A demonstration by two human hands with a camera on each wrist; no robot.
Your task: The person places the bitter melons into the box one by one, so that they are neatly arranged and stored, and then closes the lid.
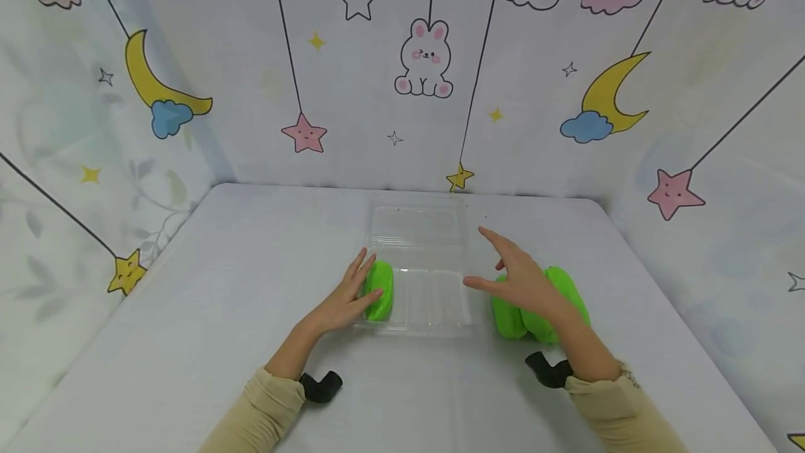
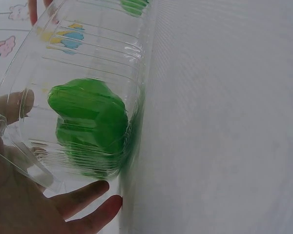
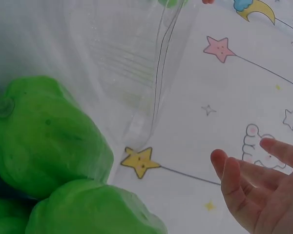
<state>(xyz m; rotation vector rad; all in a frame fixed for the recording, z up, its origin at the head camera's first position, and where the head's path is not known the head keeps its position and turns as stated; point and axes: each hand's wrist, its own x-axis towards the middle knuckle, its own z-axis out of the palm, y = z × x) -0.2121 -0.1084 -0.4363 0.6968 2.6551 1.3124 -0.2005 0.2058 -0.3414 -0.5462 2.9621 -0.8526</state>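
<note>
With the clock laid on the clear plastic container (image 1: pixel 434 299) and six at the person's side, its lid (image 1: pixel 418 222) lies folded back toward twelve on the white tabletop (image 1: pixel 220 348). One bright green piece (image 1: pixel 383 278) sits inside the near half, tucked against the wall at eight o'clock. I see the left hand (image 1: pixel 342 305) there too, fingers long and fairly straight, the thumb over the green piece; I can't tell how firmly it presses, if at all. Over at three, the right hand (image 1: pixel 525 284) hangs spread wide with nothing in it, thumb and forefinger well apart. Just below it, between three and four, more green pieces (image 1: pixel 534 324) huddle side by side outside the container. Beige sleeves (image 1: pixel 258 404) come in from seven and five, and a cloth backdrop (image 1: pixel 534 89) printed with moons and stars rises beyond twelve.
</note>
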